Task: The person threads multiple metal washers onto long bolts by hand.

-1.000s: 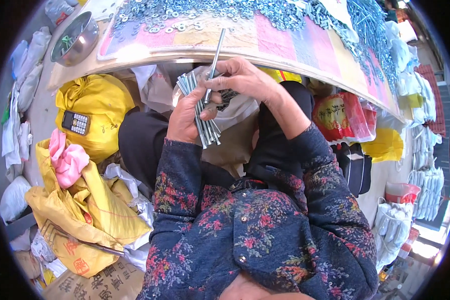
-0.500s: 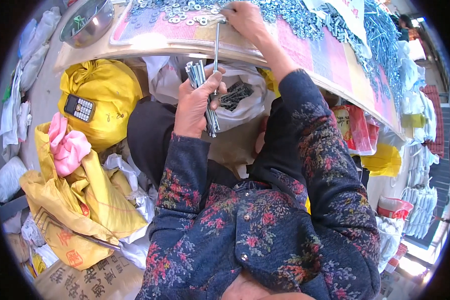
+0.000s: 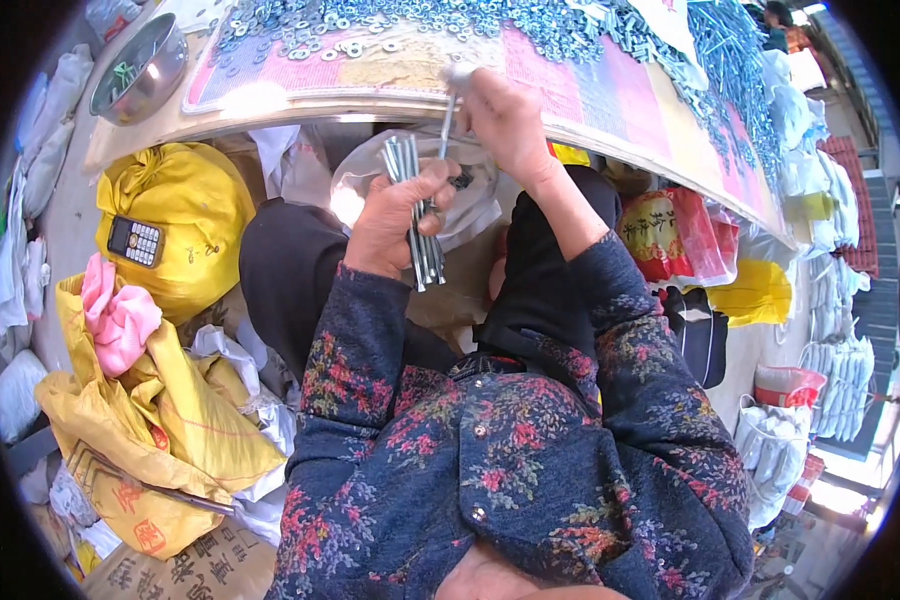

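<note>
My left hand is closed round a bundle of long silvery bolts, their lower ends sticking out below the palm. Its thumb and forefinger pinch a single bolt that stands apart from the bundle, tilted up toward the table edge. My right hand is closed at the upper end of this bolt, with a blurred, round, silvery washer at its fingertips. Beyond my hands, many loose washers lie spread on a pink and yellow checked cloth on the table.
A metal bowl stands at the table's left. Heaps of bolts cover its right side. Under the table edge hangs an open white bag. A yellow sack with a phone on it sits left of my knees; a red bag is right.
My right hand has drawn back from the washers on the table to the top of the single bolt. The left hand still holds the bundle, and the view has shifted slightly.
</note>
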A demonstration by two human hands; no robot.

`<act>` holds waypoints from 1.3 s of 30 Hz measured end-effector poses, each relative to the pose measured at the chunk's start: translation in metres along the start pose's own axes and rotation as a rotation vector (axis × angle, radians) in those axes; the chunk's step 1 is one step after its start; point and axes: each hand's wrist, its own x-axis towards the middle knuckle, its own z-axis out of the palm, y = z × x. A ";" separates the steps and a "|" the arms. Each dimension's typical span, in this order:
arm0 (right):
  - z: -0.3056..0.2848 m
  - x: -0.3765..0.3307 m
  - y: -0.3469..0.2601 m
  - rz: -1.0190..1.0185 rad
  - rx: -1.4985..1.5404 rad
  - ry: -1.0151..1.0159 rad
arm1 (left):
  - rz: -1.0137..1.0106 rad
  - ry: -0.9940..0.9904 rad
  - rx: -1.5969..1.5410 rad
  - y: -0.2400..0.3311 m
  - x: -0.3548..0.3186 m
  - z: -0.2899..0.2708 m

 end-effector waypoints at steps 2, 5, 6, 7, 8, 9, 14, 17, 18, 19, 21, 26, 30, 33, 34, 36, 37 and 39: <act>-0.002 -0.003 -0.003 -0.494 -0.134 -0.311 | 0.005 0.002 -0.069 0.007 0.003 -0.004; 0.001 0.006 0.010 0.052 0.018 -0.364 | 0.081 0.115 -0.026 0.013 0.007 -0.006; 0.005 0.016 0.020 0.191 -0.088 -0.307 | 0.106 0.139 0.043 0.014 0.008 -0.005; 0.009 0.025 0.033 -0.003 -0.146 -0.066 | 0.128 0.161 0.109 0.013 0.008 -0.004; 0.014 0.037 0.047 -0.007 -0.301 -0.135 | 0.157 0.147 0.176 0.011 0.009 -0.001; 0.020 0.047 0.060 -0.049 -0.447 -0.118 | 0.141 0.141 0.227 0.010 0.009 0.001; 0.029 0.067 0.090 -0.003 -0.507 -0.142 | 0.166 0.130 0.413 0.006 0.011 0.007; 0.015 0.048 0.072 0.262 -0.134 -0.106 | 0.198 0.112 0.435 0.003 0.012 0.008; 0.008 0.041 0.064 0.392 0.140 -0.170 | 0.190 0.099 0.459 0.001 0.012 0.009; 0.001 0.033 0.057 0.488 0.384 -0.154 | 0.166 0.074 0.493 -0.001 0.012 0.010; -0.013 0.021 0.045 0.709 0.901 -0.117 | 0.122 0.057 0.513 -0.005 0.013 0.012; -0.027 0.006 0.036 0.619 0.969 0.086 | 0.018 -0.025 0.340 -0.017 0.015 0.018; -0.029 -0.007 0.029 0.301 0.078 0.144 | -0.078 0.055 0.289 -0.026 0.022 0.020; -0.043 -0.013 0.031 0.179 0.108 0.021 | -0.037 0.112 0.338 -0.028 0.025 0.018; -0.051 -0.012 0.037 0.202 0.103 0.059 | -0.022 0.109 0.369 -0.029 0.026 0.018; -0.070 -0.005 0.063 0.077 0.088 0.002 | -0.007 0.101 0.319 -0.028 0.027 0.017; -0.080 0.002 0.084 0.224 0.109 0.174 | 0.009 0.105 0.294 -0.028 0.028 0.017; -0.096 0.018 0.132 0.326 -0.257 0.283 | -0.011 0.105 0.330 -0.029 0.030 0.018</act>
